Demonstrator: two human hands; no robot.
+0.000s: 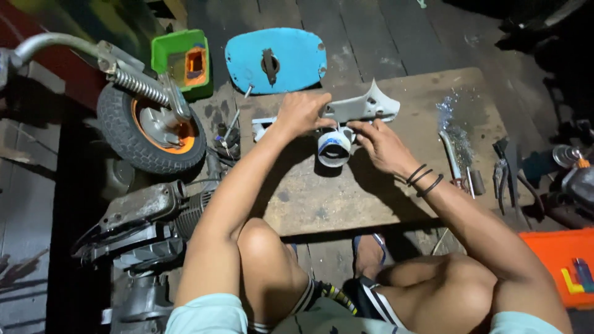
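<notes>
While I look down at the wooden board (pixel 322 198), I see it lying flat on dark floor planks, with both hands working near its far edge. Toward me from the hands, the board's near half is bare wood, the widest open room on it. Its near edge ends just above my knees. At the board's right edge lie a metal rod (pixel 450 154) and dark pliers (pixel 502 173), so that side is crowded. Off the board's left edge sit a small wheel with an orange hub (pixel 148 130) and a grey engine block (pixel 148 216), close enough to hem in the left arm. Beyond the far edge a blue oval cover (pixel 291 59) lies on the floor, and a green box (pixel 182 62) sits beyond the far left corner.

My left hand (pixel 301 113) reaches in from the board's left side, fingers closed over the left end of a grey plastic part (pixel 365 108) held above the far edge. My right hand (pixel 380 145), wrist banded in black, pinches a roll of tape (pixel 334 147) just below that part, near the board's middle.
</notes>
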